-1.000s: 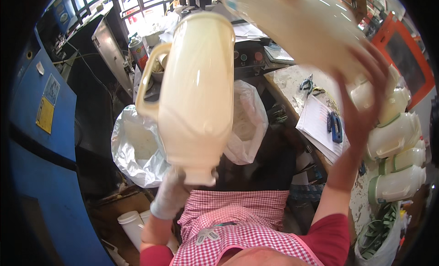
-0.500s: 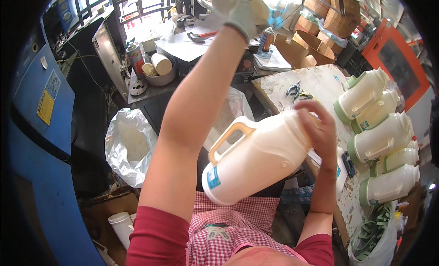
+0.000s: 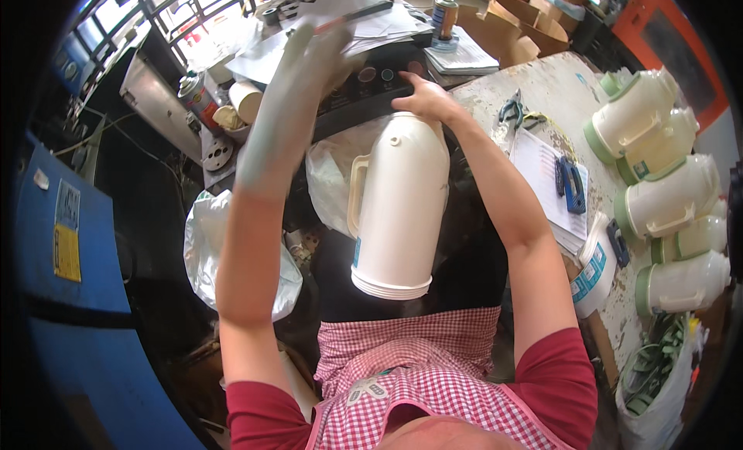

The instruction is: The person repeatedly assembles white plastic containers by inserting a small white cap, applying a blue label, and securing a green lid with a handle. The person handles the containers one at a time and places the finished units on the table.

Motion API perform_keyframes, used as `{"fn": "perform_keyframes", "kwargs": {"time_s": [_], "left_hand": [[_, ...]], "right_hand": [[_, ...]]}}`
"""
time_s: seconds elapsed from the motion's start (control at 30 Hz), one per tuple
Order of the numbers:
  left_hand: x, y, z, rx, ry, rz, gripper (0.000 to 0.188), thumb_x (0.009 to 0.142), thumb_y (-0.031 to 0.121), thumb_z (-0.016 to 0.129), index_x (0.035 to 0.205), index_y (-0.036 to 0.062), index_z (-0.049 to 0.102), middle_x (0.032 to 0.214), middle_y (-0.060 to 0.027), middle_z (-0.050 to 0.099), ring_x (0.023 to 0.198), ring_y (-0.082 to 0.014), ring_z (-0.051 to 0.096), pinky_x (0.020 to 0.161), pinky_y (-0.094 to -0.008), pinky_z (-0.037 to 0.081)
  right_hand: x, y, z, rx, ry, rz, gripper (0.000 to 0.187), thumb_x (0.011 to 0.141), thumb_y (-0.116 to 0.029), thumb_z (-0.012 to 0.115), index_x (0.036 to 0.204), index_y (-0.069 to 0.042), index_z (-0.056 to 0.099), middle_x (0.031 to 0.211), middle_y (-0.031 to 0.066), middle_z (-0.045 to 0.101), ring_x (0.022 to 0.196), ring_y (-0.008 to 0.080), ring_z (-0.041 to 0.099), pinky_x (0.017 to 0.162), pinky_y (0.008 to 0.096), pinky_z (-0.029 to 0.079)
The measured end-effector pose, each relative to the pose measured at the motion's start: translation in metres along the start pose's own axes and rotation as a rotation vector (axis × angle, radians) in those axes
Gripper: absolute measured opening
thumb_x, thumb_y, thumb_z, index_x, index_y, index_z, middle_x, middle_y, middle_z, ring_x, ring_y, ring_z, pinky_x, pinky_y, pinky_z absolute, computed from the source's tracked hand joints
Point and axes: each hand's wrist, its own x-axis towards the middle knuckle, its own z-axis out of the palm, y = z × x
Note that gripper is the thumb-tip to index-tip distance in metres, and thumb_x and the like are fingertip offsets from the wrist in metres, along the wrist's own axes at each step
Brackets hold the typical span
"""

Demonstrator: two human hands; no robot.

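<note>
A cream plastic jug body (image 3: 402, 210) hangs in front of my apron, its threaded end toward me, its beige handle on the left. At its upper end my right hand (image 3: 426, 100) is closed over the rim, some fingers hidden behind it. One finger stretches toward the round buttons of a black control panel (image 3: 352, 102). My left hand (image 3: 321, 51), in a pale glove, is raised over papers at the far left of the panel. Motion smears its fingers, so whether it holds anything is unclear.
Several cream jugs with green bases (image 3: 635, 113) lie on the worn table (image 3: 534, 86) at right. Pliers (image 3: 508, 109), blue-handled tools (image 3: 573, 188) and a label roll (image 3: 594, 276) lie there too. A white-lined bin (image 3: 205, 256) and blue machine (image 3: 73, 256) are at left.
The jug has swung from tilted to nearly upright and moved forward with my right hand, which is now by the panel. My left hand has come down and left from the top of the view.
</note>
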Motion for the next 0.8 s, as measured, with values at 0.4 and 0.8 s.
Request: {"fn": "perform_keyframes", "kwargs": {"time_s": [0.4, 0.8], "left_hand": [[-0.319, 0.128, 0.007, -1.01, -0.508, -1.201, 0.052, 0.114, 0.039, 0.043, 0.123, -0.0057, 0.068, 0.114, -0.0159, 0.074, 0.104, -0.0241, 0.071, 0.097, -0.0363, 0.055], [-0.184, 0.012, 0.04, -0.313, 0.187, -0.332, 0.053, 0.111, 0.04, 0.049, 0.152, 0.006, 0.047, 0.148, -0.0142, 0.055, 0.134, -0.0275, 0.058, 0.106, -0.0431, 0.055]], "right_hand": [[-0.02, -0.033, -0.017, -0.019, 0.0, -0.143, 0.048, 0.087, -0.048, 0.071, 0.12, -0.014, 0.08, 0.113, 0.0173, 0.078, 0.104, 0.0289, 0.075, 0.096, 0.0361, 0.057], [-0.587, -0.032, -0.06, -0.216, 0.753, 0.21, 0.042, 0.085, -0.029, 0.086, 0.122, -0.013, 0.076, 0.114, 0.0101, 0.075, 0.108, 0.0302, 0.07, 0.097, 0.0418, 0.055]]}}
